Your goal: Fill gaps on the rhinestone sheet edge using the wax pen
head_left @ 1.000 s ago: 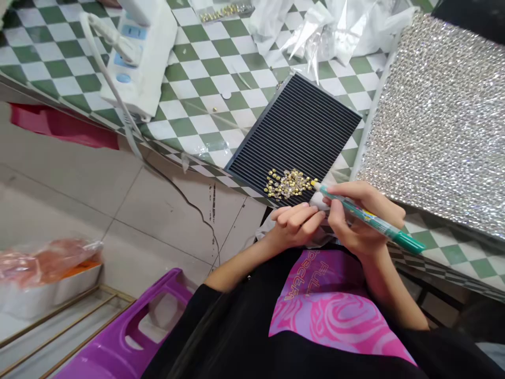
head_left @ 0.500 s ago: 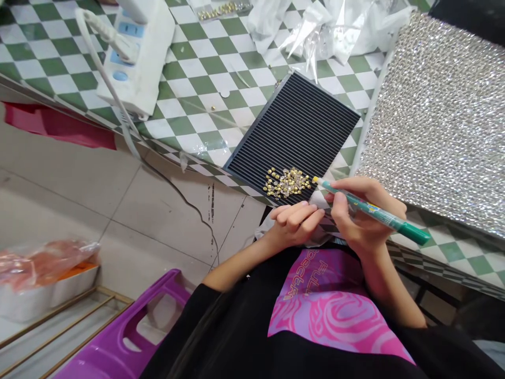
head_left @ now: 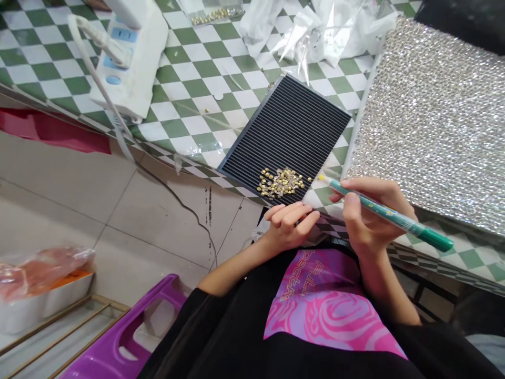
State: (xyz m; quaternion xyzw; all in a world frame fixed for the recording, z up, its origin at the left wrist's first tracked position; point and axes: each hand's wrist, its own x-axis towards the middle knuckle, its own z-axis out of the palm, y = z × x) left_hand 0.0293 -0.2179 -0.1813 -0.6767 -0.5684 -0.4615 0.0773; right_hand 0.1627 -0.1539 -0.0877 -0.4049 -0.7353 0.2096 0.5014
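Landmark: black ridged tray [head_left: 292, 121], lying on the table, tilted in view.
Right hand [head_left: 374, 216]: at the tray's near right corner, just off its edge.
Right fingers: clamped on the pen, thumb on one side, fingertips on the other.
Pen [head_left: 389, 213]: green and white, held slanted, with a pale tip just beside the tray's edge, near the studs, not touching them.
Left hand [head_left: 290, 226]: just below the tray's near edge, apart from the right hand.
Left fingers: together, loosely curled; cannot tell if anything lies under them.
Gold studs [head_left: 281, 182]: loose heap on the tray's ridges, near its lower edge; a few sit apart from the heap.
Glittery rhinestone sheet [head_left: 430, 126]: just right of the tray.
Clear plastic bags [head_left: 315, 31]: beyond the tray.
Power strip [head_left: 130, 68]: well left of the tray, on green-and-white checkered cloth [head_left: 189, 105].
Loose stud [head_left: 207, 111]: on the cloth, left of the tray.
Purple plastic stool [head_left: 126, 342]: on the floor, below and left of the tray.
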